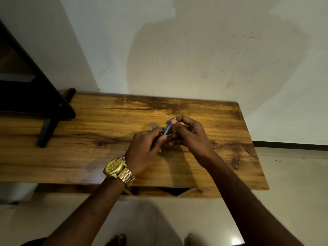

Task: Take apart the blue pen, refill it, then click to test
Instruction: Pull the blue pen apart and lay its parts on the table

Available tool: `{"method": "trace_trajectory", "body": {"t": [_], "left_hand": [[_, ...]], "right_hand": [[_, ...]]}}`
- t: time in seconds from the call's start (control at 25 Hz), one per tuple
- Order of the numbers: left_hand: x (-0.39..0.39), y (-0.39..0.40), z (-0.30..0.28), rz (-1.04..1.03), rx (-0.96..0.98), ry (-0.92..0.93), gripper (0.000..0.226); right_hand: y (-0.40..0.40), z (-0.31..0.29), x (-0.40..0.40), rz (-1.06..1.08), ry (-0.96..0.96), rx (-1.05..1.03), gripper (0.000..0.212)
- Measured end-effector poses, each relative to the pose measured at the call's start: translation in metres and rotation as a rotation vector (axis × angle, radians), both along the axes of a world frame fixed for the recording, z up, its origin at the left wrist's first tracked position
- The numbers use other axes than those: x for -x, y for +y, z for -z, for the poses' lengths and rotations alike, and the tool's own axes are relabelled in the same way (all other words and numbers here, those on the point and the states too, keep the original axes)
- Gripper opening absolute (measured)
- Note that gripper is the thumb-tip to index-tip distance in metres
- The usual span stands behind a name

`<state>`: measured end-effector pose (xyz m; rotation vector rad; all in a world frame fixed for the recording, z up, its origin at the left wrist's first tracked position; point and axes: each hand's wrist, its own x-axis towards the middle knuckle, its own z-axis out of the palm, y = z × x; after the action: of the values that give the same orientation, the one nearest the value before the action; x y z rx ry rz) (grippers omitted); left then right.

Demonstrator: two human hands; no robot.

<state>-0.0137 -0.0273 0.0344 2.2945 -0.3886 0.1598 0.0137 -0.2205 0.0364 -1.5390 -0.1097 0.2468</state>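
Above the middle of the long grained wooden surface (106, 153), the slim blue plastic pen (167, 129) is held tilted between both hands. The left hand (144, 150), with a gold metal wristwatch (114, 168) on its wrist, is clenched around the pen's lower end; the right hand (189, 134) pinches the upper end with its fingertips. A small blue piece (154, 126) lies on the wood just beyond. To part the barrel cleanly, it seems best to twist gently, keeping both halves in line, low over the wood so loose parts cannot roll away.

No readable text; watch (113, 168) dial illegible.
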Motion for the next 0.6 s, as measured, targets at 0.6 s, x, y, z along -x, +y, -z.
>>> {"method": "trace_trajectory", "body": {"t": [0.6], "left_hand": [[0.007,0.0,0.001,0.021,0.021,0.128,0.027]], "right_hand": [[-0.035,0.008,-0.01,0.289,0.063,-0.075,0.011]]}}
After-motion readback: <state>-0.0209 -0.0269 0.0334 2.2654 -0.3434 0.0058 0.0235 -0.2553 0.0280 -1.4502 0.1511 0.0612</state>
